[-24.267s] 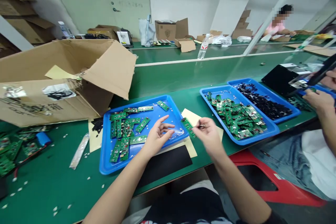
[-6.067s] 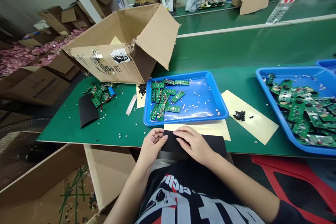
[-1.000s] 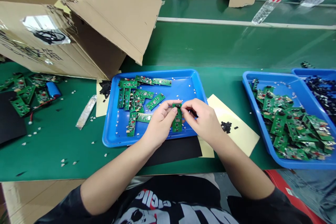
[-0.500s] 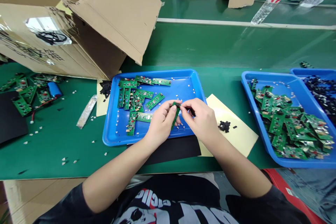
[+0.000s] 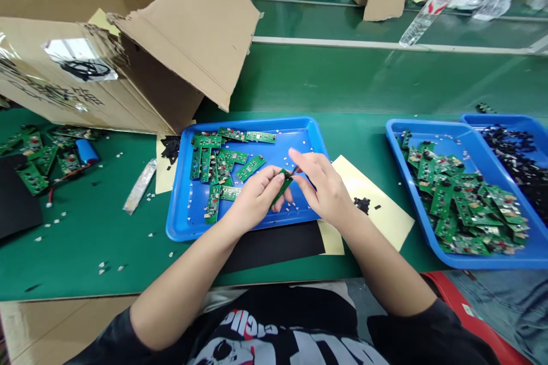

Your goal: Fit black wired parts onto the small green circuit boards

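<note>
My left hand (image 5: 262,194) is closed on a narrow green circuit board (image 5: 282,185), thumb on top, held tilted over the front of a blue tray (image 5: 177,205). At the board's upper end my right hand (image 5: 321,185) pinches a thin dark tool (image 5: 295,170), possibly tweezers; its tip is at or very near the board, and most of it is hidden by the fingers. The right index finger is raised. Several more circuit boards (image 5: 250,167) lie in the tray's left half, with small white bits scattered around them.
Right of the tray, small black pieces (image 5: 362,204) lie on a yellow sheet (image 5: 385,222). A second blue tray (image 5: 391,137) holds piled boards; another tray (image 5: 531,125) holds black parts. A large cardboard box (image 5: 141,91) stands back left. A black sheet (image 5: 274,248) lies in front.
My right hand has drawn slightly back from the board's end, and its index finger has lifted. The board stays in my left hand, with more of it showing. The camera view has shifted slightly.
</note>
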A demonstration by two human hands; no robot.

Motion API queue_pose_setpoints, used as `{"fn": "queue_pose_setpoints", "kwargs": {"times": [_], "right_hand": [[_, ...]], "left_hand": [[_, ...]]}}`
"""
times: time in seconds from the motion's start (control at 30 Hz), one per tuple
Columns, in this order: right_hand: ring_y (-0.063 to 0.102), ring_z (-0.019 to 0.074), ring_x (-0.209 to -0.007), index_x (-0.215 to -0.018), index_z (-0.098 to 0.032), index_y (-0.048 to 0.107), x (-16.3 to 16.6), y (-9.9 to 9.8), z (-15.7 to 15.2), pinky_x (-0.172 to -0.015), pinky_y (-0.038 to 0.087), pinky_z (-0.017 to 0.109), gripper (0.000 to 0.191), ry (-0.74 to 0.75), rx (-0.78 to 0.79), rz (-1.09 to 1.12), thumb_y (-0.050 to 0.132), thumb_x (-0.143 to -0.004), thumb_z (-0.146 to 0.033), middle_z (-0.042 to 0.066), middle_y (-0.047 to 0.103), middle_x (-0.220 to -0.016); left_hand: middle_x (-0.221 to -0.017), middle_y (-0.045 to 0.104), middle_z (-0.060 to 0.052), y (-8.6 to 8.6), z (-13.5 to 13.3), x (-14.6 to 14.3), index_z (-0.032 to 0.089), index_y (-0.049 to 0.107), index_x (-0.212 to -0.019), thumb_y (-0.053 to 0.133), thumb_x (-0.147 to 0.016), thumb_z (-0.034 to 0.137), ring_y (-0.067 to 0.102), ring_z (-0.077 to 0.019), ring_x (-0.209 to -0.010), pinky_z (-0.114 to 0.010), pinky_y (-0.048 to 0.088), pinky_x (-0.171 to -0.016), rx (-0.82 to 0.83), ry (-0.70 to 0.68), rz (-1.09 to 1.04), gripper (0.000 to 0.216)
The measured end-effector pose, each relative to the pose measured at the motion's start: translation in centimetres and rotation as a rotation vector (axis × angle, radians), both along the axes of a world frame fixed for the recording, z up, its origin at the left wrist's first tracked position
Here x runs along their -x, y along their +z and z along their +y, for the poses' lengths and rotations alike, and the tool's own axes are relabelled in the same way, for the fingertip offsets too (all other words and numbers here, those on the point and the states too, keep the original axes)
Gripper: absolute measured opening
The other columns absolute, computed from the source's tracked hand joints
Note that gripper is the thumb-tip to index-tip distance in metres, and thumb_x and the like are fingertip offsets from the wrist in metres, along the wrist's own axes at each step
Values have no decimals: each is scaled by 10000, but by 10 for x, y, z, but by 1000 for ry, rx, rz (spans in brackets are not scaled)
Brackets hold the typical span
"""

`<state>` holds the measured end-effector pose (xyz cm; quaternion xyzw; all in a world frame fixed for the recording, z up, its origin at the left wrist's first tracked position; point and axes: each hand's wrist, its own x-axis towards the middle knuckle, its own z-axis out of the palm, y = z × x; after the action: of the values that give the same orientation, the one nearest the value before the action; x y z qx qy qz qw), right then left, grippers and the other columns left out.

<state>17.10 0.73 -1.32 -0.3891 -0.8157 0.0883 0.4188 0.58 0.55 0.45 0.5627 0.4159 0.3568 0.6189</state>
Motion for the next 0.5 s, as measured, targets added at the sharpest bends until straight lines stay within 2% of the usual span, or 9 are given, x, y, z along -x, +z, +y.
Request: {"fn": "queue_pose_setpoints", "kwargs": {"times": [0.1, 0.17, 0.2, 0.27, 0.33, 0.43, 0.5], "right_hand": [[618, 243, -1004, -1425, -317, 257, -2, 6, -3, -906, 507, 471, 570, -46, 27, 104, 472, -911, -197, 136, 395, -1369], [614, 272, -1057, -1425, -331, 246, -10, 11, -1, -931, 491, 492, 574, -105, 27, 252, 479, -911, -227, 133, 264, -1465], [608, 278, -1080, -1411, -329, 278, -16, 13, 0, -940, 485, 495, 540, -150, 20, 340, 474, -916, -237, 127, 267, -1467], [609, 267, -1091, -1356, -315, 379, -30, 17, 4, -953, 476, 490, 443, -242, -7, 522, 468, -927, -247, 115, 372, -1412], [624, 245, -1072, -1292, -300, 462, -41, 21, 7, -960, 475, 481, 356, -272, -9, 668, 451, -941, -246, 101, 507, -1303], [631, 241, -1068, -1203, -270, 558, -43, 27, 3, -998, 450, 478, 279, -132, 109, 689, 434, -953, -260, 87, 641, -1134], [617, 252, -1098, -1125, -240, 623, -34, 32, -4, -1068, 378, 480, 250, 54, 228, 568, 452, -949, -287, 91, 677, -1081]], "left_hand": [[-572, 559, 40, 3, -1, 2, 173, 509, -752, 461, -899, 357, 445, -55, -414, -182, 366, -453, -22, -73, 84, 241], [-586, 551, 40, 4, -3, 3, 175, 523, -749, 452, -902, 340, 454, -62, -442, -187, 381, -485, -64, -81, 153, 235], [-610, 558, 34, 4, -4, 3, 176, 543, -776, 440, -907, 336, 466, -69, -464, -193, 391, -501, -98, -75, 179, 232], [-677, 588, 11, 4, -7, 4, 179, 595, -894, 398, -924, 337, 493, -90, -515, -211, 408, -530, -191, -57, 211, 255], [-756, 623, -19, 4, -8, 5, 190, 614, -1049, 367, -936, 329, 535, -118, -588, -237, 431, -583, -316, -48, 221, 305], [-865, 652, -54, 6, -10, 7, 214, 594, -1184, 434, -921, 319, 584, -165, -734, -276, 452, -694, -512, -35, 236, 325], [-907, 653, -64, 7, -11, 9, 216, 582, -1219, 542, -876, 323, 586, -183, -791, -285, 449, -743, -617, -26, 260, 362]]}}
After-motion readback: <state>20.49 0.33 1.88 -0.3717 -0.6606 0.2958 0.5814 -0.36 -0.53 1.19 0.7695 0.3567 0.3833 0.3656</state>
